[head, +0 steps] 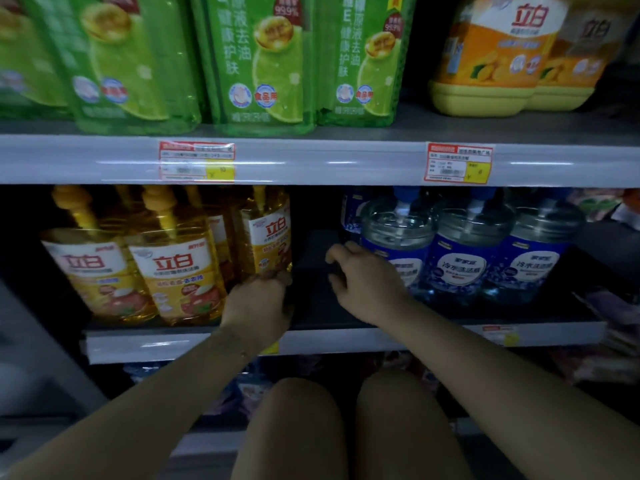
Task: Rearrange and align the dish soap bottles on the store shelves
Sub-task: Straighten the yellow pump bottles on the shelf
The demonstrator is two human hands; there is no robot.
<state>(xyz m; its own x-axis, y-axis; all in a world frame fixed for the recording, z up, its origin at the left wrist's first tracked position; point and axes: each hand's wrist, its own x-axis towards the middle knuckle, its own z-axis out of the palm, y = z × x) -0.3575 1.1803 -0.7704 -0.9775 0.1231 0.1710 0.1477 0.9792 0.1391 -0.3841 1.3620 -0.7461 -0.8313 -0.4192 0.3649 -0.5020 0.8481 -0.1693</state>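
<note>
At lower centre, 2 bare knees [301, 427] faced the lower shelf [156, 342]. Mid-frame, the left hand [258, 306] kept no slack, its grip grasping the base of a yellow dish soap bottle [268, 237]. The right hand [363, 282] lay loosely curled, released, just beside a blue dish soap bottle [398, 244]. Green packs [263, 60] stood above.

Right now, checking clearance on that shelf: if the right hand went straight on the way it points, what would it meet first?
Likely the yellow bottle that the left hand holds; depth is unclear, so the right hand might instead pass beside it.
</note>
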